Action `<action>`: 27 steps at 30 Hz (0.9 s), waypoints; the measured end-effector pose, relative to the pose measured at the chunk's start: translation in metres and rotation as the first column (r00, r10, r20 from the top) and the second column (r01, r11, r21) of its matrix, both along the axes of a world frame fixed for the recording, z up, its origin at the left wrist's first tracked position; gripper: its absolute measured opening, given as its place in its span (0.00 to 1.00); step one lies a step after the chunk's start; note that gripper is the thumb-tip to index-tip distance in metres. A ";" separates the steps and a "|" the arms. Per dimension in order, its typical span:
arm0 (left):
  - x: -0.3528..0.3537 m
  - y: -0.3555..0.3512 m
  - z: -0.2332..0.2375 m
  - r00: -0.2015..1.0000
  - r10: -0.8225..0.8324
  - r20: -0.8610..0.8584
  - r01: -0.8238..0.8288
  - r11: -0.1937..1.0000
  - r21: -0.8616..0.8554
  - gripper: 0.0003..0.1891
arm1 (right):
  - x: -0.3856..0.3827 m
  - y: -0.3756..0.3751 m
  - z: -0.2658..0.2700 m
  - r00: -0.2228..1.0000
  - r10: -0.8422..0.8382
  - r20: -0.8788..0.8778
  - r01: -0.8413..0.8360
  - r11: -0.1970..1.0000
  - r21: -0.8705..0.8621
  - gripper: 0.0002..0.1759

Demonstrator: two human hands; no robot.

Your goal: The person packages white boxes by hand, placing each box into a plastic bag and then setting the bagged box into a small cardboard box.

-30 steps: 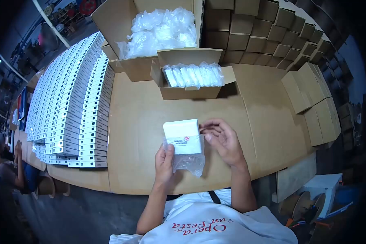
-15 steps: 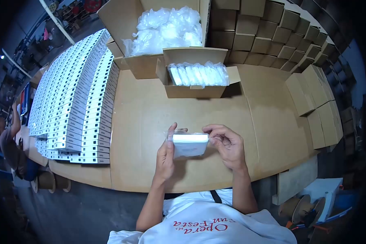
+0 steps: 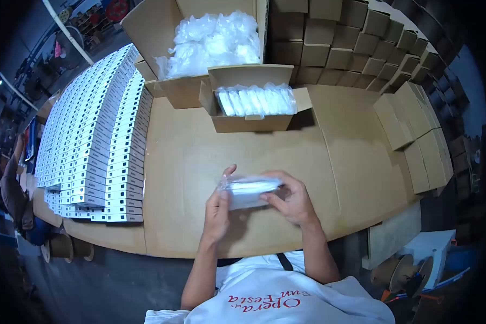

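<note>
A flat white item in a clear plastic bag (image 3: pixel 247 193) is held above the table, in front of my body. My left hand (image 3: pixel 218 212) grips its left end, thumb on the near face. At the other end my right hand (image 3: pixel 292 200) is closed on it, with the thumb below and the fingers over the top edge. Motion blurs the package slightly, and any print on it is unreadable. Beyond the hands, an open small cardboard box (image 3: pixel 252 124) holds a row of similar bagged white packages (image 3: pixel 256 101).
A large open carton (image 3: pixel 186 92) full of clear plastic bags (image 3: pixel 216 43) stands behind the small box. Tall stacks of white boxes (image 3: pixel 92 135) line the left. Brown cartons (image 3: pixel 424 162) stand at right, more (image 3: pixel 335 46) at the back. A person (image 3: pixel 16 189) is at far left.
My right hand has shifted left and its thumb and fingers now wrap the package's right end. The package has tilted slightly. The whole view has shifted a little.
</note>
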State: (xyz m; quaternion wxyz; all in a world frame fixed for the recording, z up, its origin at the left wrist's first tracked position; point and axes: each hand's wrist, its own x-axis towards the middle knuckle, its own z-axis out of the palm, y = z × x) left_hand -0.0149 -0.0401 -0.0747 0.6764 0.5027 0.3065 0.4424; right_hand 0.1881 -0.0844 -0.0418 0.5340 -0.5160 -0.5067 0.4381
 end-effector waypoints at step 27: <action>0.010 0.000 0.021 0.936 0.331 -0.119 -0.346 0.929 -0.134 0.15 | 0.002 0.008 0.007 0.937 -0.011 0.350 -0.044 0.988 0.150 0.20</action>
